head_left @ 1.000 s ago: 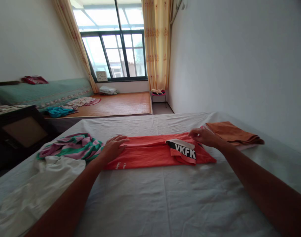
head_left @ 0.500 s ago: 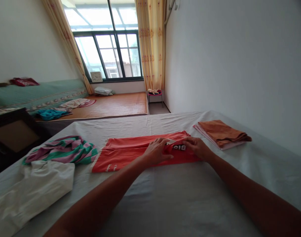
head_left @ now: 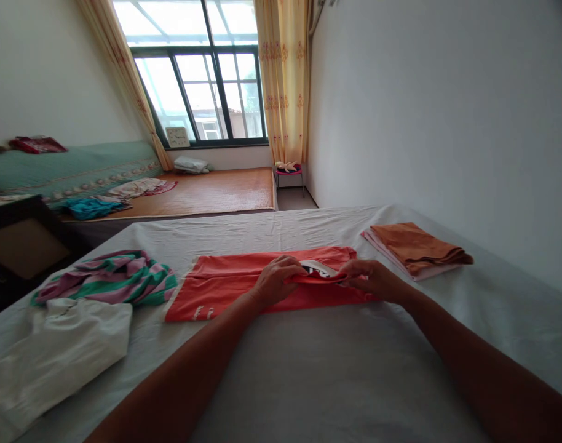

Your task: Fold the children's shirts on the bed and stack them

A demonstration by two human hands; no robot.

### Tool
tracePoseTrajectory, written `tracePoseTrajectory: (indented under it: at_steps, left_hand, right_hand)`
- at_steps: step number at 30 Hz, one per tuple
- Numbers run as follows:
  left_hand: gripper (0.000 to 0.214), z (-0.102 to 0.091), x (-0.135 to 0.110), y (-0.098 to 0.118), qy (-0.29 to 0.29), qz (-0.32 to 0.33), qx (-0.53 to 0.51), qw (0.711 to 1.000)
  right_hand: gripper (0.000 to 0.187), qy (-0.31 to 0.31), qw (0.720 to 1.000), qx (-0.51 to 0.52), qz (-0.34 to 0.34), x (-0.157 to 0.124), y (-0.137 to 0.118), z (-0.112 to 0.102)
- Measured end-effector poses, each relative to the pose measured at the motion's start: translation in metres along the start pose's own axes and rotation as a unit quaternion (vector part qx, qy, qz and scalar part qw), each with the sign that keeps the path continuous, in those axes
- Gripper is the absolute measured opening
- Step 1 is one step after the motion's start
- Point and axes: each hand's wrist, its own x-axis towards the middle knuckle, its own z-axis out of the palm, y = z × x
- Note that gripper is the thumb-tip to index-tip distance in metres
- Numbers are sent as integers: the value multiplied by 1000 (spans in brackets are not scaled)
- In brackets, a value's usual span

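An orange-red T-shirt, folded into a long strip, lies across the pale bed sheet in front of me. Pinched at its middle is a raised fold, held by my left hand, whose fingers are closed on the cloth. My right hand grips the same fold closer to the shirt's right end. Between the hands, part of a black-and-white print shows under the lifted cloth. Just right of the shirt is a stack of folded clothes, brown on top of pink.
A crumpled striped garment and a white shirt lie at the left. A dark cabinet stands beyond them. Behind is another bed with a brown mat, below a window. A wall runs along the right side.
Both hands now lift a fold of the shirt, bunching the printed part. The left hand has shifted slightly left and its fingers have closed on the cloth.
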Motion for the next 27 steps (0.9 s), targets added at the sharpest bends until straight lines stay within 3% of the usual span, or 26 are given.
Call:
tracePoseTrajectory:
  at_steps: [3,5,8,11,16,20,23,25,27]
  left_hand:
    - [25,-4,-7,-7,-85,49,-40,994]
    - [27,-2,-9,-9,-100,27,-54,993]
    - [32,3,-6,-10,-74,-92,-48,992]
    - [39,10,0,-10,-39,-228,-9,973]
    - [46,23,11,-12,-21,-301,45,952]
    - [44,26,13,-9,-24,-314,89,945]
    - [45,22,12,0,5,-293,144,945]
    - [43,19,10,8,30,-223,176,958]
    - [38,18,8,16,19,-117,181,976]
  right_hand:
    - [25,-102,993,-61,-17,-4,-2,3]
    - [24,-115,991,-62,-25,-3,0,7]
    - [25,-59,998,-7,19,0,8,10]
    - [29,15,993,60,99,5,21,10]
    - [34,100,975,57,190,9,30,15]
    - [32,138,974,-23,181,10,26,18]
    - [29,169,963,-176,112,10,20,17]
    - [28,213,935,-283,34,10,14,18]
    - [31,211,911,-351,-52,10,7,25]
